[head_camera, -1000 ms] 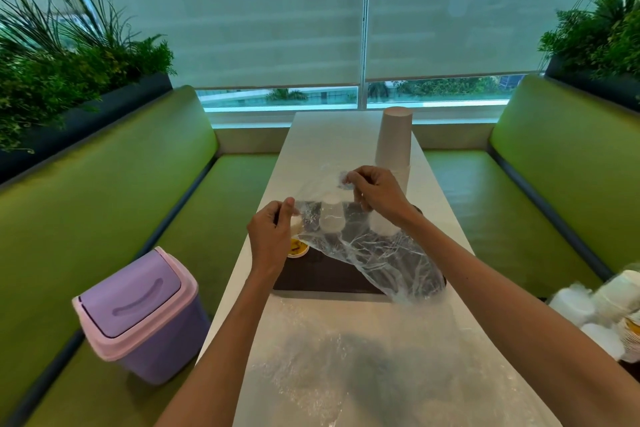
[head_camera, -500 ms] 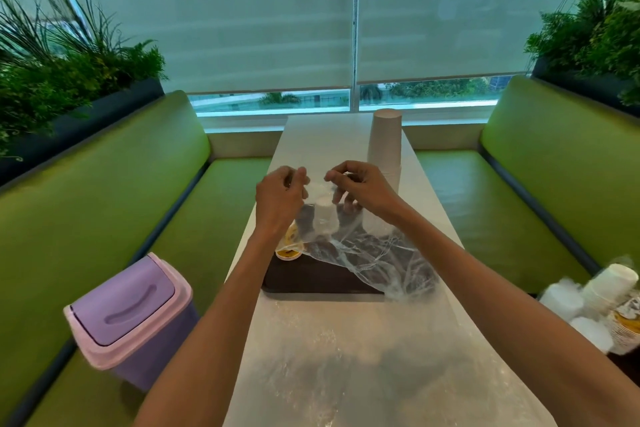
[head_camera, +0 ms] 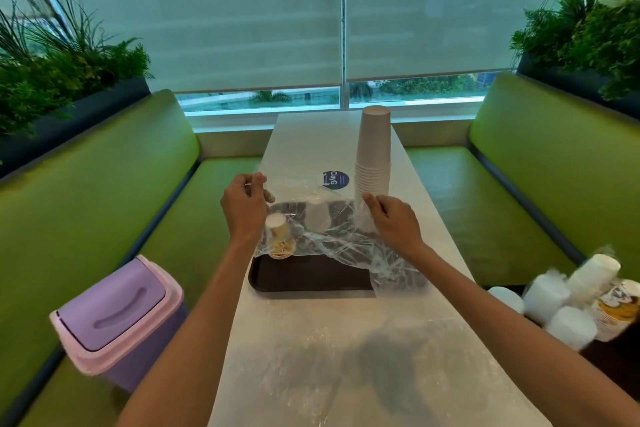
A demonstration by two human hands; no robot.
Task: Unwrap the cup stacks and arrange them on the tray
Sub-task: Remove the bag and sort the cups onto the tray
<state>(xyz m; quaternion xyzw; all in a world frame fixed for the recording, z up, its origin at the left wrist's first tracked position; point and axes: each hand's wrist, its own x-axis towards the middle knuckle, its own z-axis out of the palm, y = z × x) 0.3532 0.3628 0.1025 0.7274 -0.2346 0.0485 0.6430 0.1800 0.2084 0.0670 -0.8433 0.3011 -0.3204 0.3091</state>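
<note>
hands [head_camera: 245, 206] [head_camera: 394, 222] stretch clear wrap [head_camera: 332, 232] over the tray [head_camera: 311, 279].

clear wrap [head_camera: 346, 250] veils half the tray [head_camera: 311, 279]; right-edge cups [head_camera: 554, 298] blurred.

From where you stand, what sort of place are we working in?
Probably a cafe or canteen booth: green padded benches flank a long white table by a blinded window, with a brown serving tray and stacked paper cups.

text: "clayg" | on: round blue sticker [head_camera: 335, 180] | surface: clear plastic wrap [head_camera: 332, 239]
</note>
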